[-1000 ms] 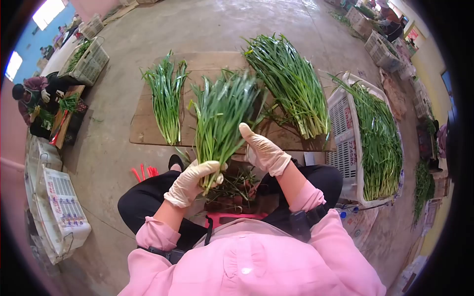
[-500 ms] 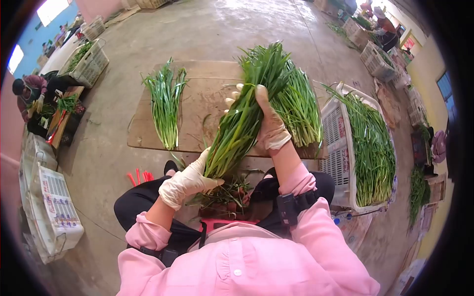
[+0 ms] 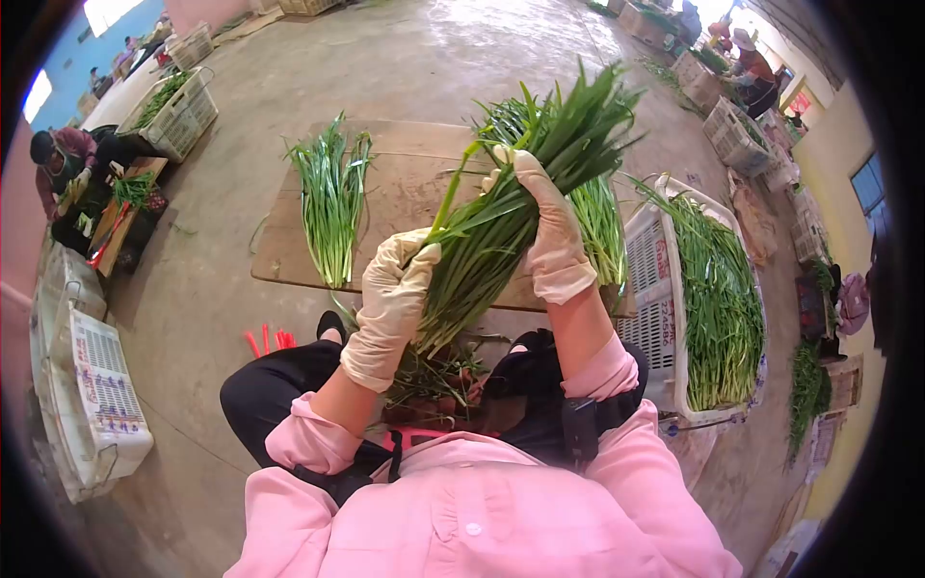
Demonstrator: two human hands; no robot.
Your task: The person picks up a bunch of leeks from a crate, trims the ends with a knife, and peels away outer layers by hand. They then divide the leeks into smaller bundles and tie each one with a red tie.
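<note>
A large bunch of long green leafy stalks (image 3: 491, 255) slants over my lap, its leaf tips up and to the right. My right hand (image 3: 551, 217), in a pale glove, is wrapped round its upper part. My gloved left hand (image 3: 397, 289) is closed at the bunch's left side, pinching a yellowish-green stalk (image 3: 451, 193) that stands apart from the others. On the wooden board (image 3: 385, 193) beyond lie a smaller bunch (image 3: 330, 207) at left and a larger pile (image 3: 599, 226) at right, partly hidden by my right hand and the held bunch.
A white crate (image 3: 674, 328) full of green stalks (image 3: 718, 308) stands at the right. Red strips (image 3: 281, 340) and leaf scraps (image 3: 434, 380) lie near my legs. White crates (image 3: 106, 385) stand at left. A seated person (image 3: 63, 178) works at far left, another (image 3: 754, 67) at far right.
My left hand has moved up from the stalk ends to the side of the bunch and now pinches a single stalk. The bunch's leafy top has swung to the right with my right hand.
</note>
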